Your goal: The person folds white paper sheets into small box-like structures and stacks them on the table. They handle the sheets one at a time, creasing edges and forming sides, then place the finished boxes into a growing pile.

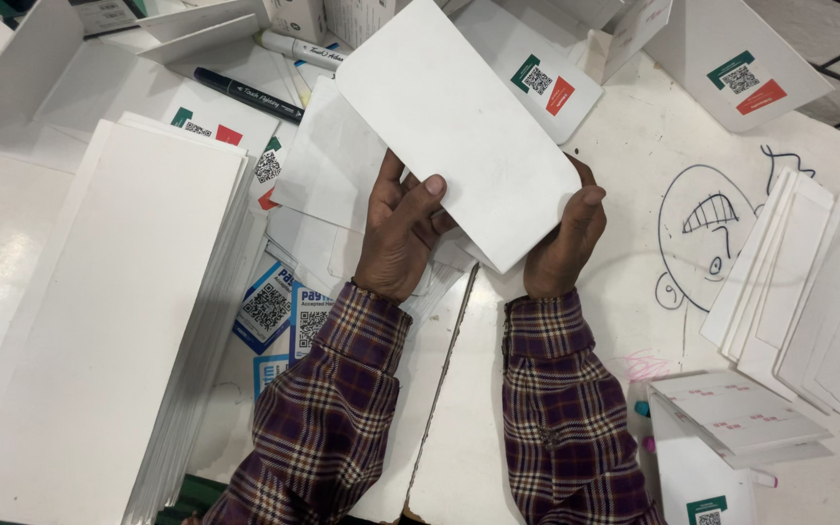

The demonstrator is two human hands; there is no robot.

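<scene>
One tall stack of white boards (pixel 99 321) lies well to the left of the grip, the largest item on the white table (pixel 634 185). A smaller fanned stack of white panels (pixel 789 282) lies to the right. Above the grip rest two white cards (pixel 731 58), each bearing a green square, a black-and-white code square and a red patch. Below-left lie blue-edged code stickers (pixel 274 311). One plain white card (pixel 459 126), tilted, is held above the table by both hands: left hand (pixel 401 233) clasps its lower left edge, thumb on top; right hand (pixel 566 238) clasps its lower right corner. Two markers, one black marker (pixel 245 94) and one white marker (pixel 303 49), lie upper-left.
</scene>
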